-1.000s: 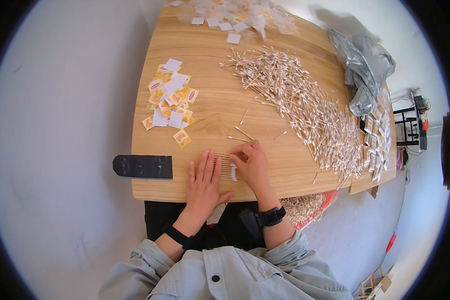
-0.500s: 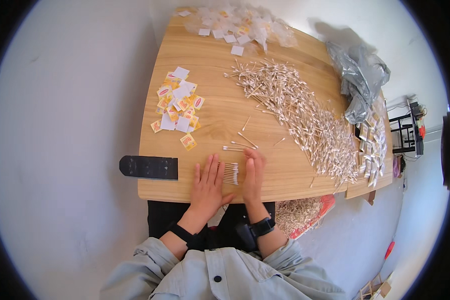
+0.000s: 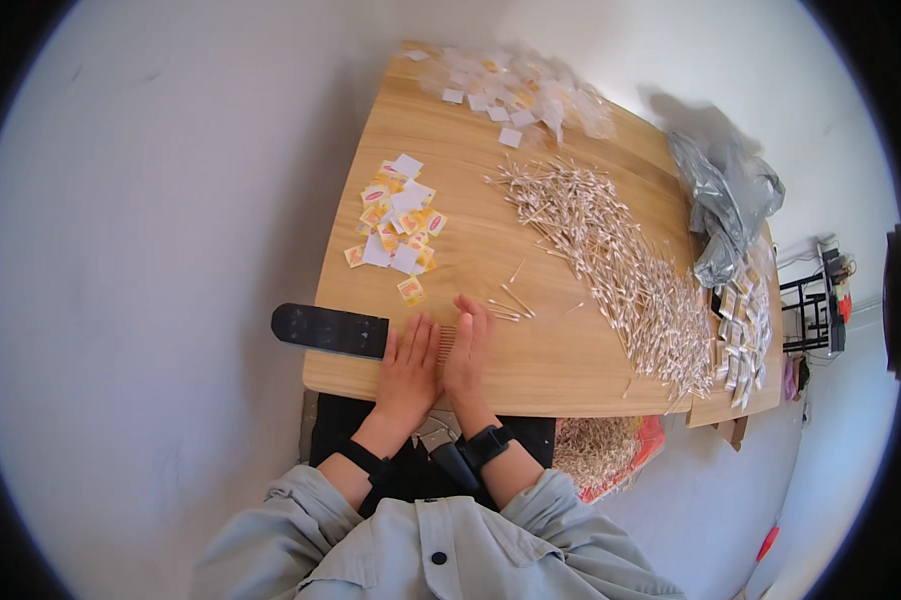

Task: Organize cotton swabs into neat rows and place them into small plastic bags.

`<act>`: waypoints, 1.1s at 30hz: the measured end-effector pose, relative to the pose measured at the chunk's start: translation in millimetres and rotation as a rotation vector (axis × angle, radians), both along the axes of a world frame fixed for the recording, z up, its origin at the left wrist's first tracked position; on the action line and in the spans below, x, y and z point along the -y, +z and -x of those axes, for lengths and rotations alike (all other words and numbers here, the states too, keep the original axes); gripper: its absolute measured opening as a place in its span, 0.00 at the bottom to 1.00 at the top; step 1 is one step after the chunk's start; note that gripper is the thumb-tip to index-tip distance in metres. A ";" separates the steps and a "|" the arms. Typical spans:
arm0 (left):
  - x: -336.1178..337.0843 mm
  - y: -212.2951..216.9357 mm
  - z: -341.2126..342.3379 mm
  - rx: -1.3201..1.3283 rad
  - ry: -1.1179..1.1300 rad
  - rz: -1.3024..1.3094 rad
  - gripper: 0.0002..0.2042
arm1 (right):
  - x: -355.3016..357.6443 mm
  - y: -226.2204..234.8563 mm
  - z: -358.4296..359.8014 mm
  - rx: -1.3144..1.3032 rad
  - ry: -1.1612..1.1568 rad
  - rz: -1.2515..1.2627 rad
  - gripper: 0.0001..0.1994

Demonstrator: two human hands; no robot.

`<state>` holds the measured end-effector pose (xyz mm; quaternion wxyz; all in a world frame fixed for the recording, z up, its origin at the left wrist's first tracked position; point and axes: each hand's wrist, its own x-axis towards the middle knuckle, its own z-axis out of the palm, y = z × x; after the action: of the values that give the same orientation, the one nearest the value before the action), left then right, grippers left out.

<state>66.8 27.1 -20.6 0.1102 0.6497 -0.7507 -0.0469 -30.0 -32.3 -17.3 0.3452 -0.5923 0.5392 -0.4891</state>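
- Black strip (image 3: 331, 329): lies across the table's (image 3: 571, 385) left edge, its inner end just beside the left hand.
- Paper cards (image 3: 409, 200): a loose pile beyond the left hand.
- Left hand (image 3: 408, 372): flat, fingers slightly parted, covering part of the swab row.
- Swab row (image 3: 448, 343): sticks side by side, now showing only in the narrow gap between the hands.
- Right hand (image 3: 467, 356): on edge, fingers pressed together. It has moved left, closing the earlier gap; the row now appears bounded at both sides. Contact cannot be told.
- Loose swabs (image 3: 519, 300): just beyond the right hand.
- Swab heap (image 3: 611, 260): farther right.
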 end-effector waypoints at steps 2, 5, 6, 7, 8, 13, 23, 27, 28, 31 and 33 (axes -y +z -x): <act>0.8 4.7 -8.4 -0.073 0.024 -0.031 0.37 | 7.0 -0.4 -13.4 0.034 0.037 0.000 0.18; 4.7 5.7 -14.6 -0.054 0.020 -0.018 0.35 | 7.8 -3.8 -20.3 0.141 -0.007 -0.039 0.17; 3.8 5.0 -13.3 -0.015 0.026 -0.015 0.37 | 8.2 -6.3 -19.2 0.142 -0.004 -0.031 0.17; 3.1 4.5 -11.9 0.024 0.028 -0.010 0.39 | 8.3 -10.4 -15.1 0.104 -0.029 -0.005 0.17; 3.4 4.1 -12.0 0.027 0.024 0.004 0.39 | 8.9 -11.3 -13.5 0.068 -0.058 0.024 0.17; 2.7 7.2 -9.3 -0.078 -0.001 0.039 0.38 | 2.8 -9.4 -9.4 0.022 0.026 0.068 0.16; 0.9 15.1 -11.6 -0.122 0.016 -0.110 0.39 | 156.0 22.0 39.8 -0.441 -0.009 0.266 0.20; 3.6 14.5 -11.7 -0.170 -0.016 -0.110 0.38 | 263.5 25.0 53.6 -0.579 -0.161 0.345 0.24; 3.9 13.7 -12.4 -0.166 -0.021 -0.104 0.38 | 285.0 26.4 53.5 -0.663 -0.190 0.344 0.24; 2.6 16.1 -14.9 -0.177 -0.009 -0.119 0.37 | 327.9 27.5 47.2 -0.831 -0.202 0.250 0.24; 2.2 18.2 -13.6 -0.161 0.010 -0.127 0.37 | 348.8 27.5 47.9 -0.919 -0.194 0.156 0.23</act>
<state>80.4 24.9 -2.4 0.1292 0.6534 -0.7315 -0.1459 -77.9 -381.1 10.2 -0.0219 -0.7184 0.6506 -0.2452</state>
